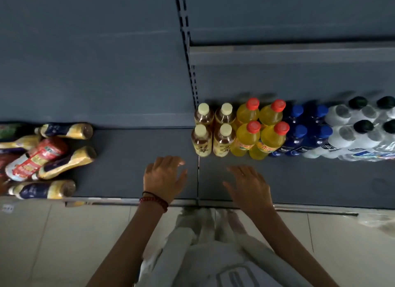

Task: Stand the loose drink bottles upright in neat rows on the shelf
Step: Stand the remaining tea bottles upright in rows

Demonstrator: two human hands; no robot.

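- The loose bottles lie on their sides in a jumbled heap at the far left of the shelf, partly cut off by the picture's edge
- In the heap, a red-labelled bottle lies slanted across the middle, with yellow-and-navy bottles behind, beside and in front of it, their bases pointing right
- A bare stretch of shelf separates the heap from the left hand, which hangs over the front part of the shelf, well apart from the heap
- Its fingers are spread and gently bent and hold nothing; I cannot tell whether they touch the shelf; two bracelets circle the wrist
- The right hand is just across the shelf seam, its fingers splayed wide and nearly straight, holding nothing
- Behind the hands, upright bottles stand two deep in neat rows: four cream-capped tea bottles, then four red-capped yellow bottles, then blue-capped bottles, then dark-capped clear bottles running out of view on the right
- Pale floor tiles lie in front of the shelf
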